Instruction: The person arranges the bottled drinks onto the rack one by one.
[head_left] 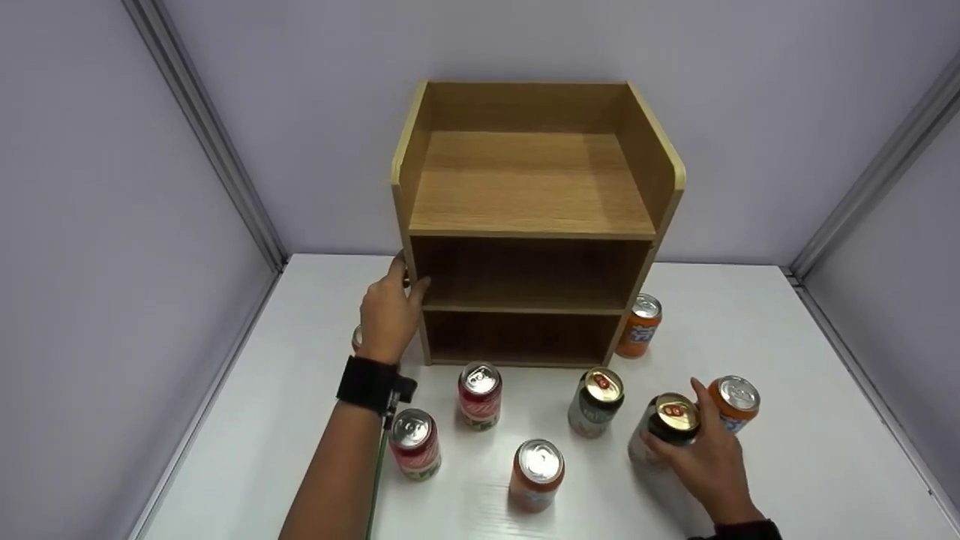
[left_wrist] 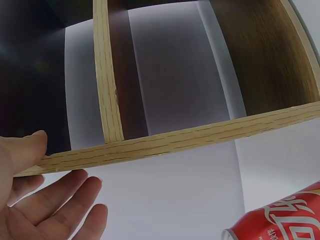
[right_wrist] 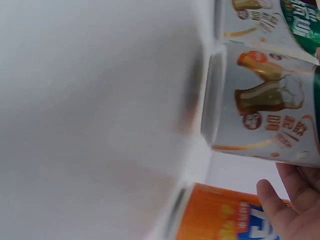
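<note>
My left hand (head_left: pixel 390 311) holds the left side panel of a small wooden shelf (head_left: pixel 529 180). In the left wrist view its thumb (left_wrist: pixel 27 150) lies on the inner side of the panel's edge, the fingers on the outer side. At the right, my right hand (head_left: pixel 709 461) grips a green-and-white drink can (head_left: pixel 675 414) with a gold lid. That can (right_wrist: pixel 270 105) looks upright, and its bottom is close to the table. An orange can (head_left: pixel 736 397) stands just beyond the right hand. A matching green-and-white can (head_left: pixel 595 405) stands left of the held one.
Two red cans (head_left: pixel 480 397) (head_left: pixel 416 446) stand in front of the shelf's left half; another is partly hidden behind the left wrist. One orange can (head_left: pixel 538 476) stands near the front, another orange can (head_left: pixel 640 326) by the shelf's right side. Pale walls (head_left: pixel 300 90) enclose the white table (head_left: pixel 247 390).
</note>
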